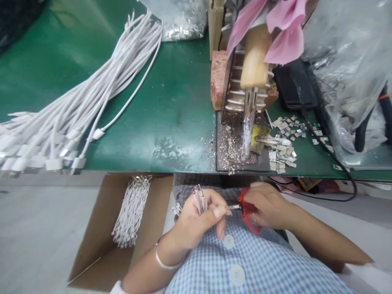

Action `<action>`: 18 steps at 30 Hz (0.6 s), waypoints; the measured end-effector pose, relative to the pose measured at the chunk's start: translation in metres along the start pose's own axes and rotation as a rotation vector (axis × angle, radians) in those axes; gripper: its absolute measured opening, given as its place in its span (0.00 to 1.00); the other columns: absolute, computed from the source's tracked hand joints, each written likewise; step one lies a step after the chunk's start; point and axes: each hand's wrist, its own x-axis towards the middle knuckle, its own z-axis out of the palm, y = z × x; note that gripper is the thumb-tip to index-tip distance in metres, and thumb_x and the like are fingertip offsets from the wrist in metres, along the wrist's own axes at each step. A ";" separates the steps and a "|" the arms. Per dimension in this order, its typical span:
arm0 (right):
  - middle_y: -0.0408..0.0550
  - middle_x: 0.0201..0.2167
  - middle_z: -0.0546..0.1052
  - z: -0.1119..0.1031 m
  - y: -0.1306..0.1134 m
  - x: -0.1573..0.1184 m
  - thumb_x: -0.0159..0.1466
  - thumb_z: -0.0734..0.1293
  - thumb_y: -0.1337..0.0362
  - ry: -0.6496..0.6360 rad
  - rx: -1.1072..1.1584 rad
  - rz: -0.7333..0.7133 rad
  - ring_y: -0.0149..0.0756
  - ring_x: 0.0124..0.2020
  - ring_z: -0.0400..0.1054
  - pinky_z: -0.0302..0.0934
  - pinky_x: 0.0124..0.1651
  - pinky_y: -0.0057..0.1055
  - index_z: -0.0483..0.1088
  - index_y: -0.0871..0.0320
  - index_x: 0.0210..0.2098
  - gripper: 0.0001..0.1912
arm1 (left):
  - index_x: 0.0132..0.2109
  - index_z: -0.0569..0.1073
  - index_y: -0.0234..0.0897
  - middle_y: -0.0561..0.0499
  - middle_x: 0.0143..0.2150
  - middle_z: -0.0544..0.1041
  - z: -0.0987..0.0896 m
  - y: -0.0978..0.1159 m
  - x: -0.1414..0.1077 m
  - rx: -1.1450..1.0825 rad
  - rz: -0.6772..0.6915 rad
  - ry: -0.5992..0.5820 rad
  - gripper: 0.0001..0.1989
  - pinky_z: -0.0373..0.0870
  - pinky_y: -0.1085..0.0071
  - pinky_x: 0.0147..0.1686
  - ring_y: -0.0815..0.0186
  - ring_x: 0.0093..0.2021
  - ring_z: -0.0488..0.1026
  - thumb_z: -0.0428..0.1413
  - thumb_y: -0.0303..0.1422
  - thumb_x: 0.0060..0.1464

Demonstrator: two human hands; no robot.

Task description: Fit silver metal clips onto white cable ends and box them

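Observation:
Several white cables (200, 201) stand bunched in my left hand (199, 220), their stripped ends showing red and other coloured wires. My left thumb and index fingertip are pinched at the tips of a pair of scissors (247, 210). Whether a small piece lies between those fingertips, I cannot tell. My right hand (266, 206) is closed around the scissors' red handles, with the metal blades pointing left. Both hands are above my lap, just below the bench edge.
White USB cables (101, 90) lie on the green bench (177, 106). An open cardboard box (101, 228) holds more cables. A soldering iron (252, 81) leans by a brick (218, 79), near small connectors (281, 161), a yellow sponge (259, 141) and a plastic bag (352, 81).

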 end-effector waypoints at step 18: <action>0.40 0.20 0.74 -0.007 0.002 -0.001 0.58 0.58 0.73 -0.060 -0.031 -0.044 0.29 0.18 0.62 0.52 0.26 0.28 0.60 0.56 0.33 0.07 | 0.32 0.73 0.31 0.55 0.15 0.73 -0.004 0.001 -0.004 0.092 -0.070 0.012 0.11 0.61 0.82 0.17 0.76 0.15 0.67 0.62 0.36 0.55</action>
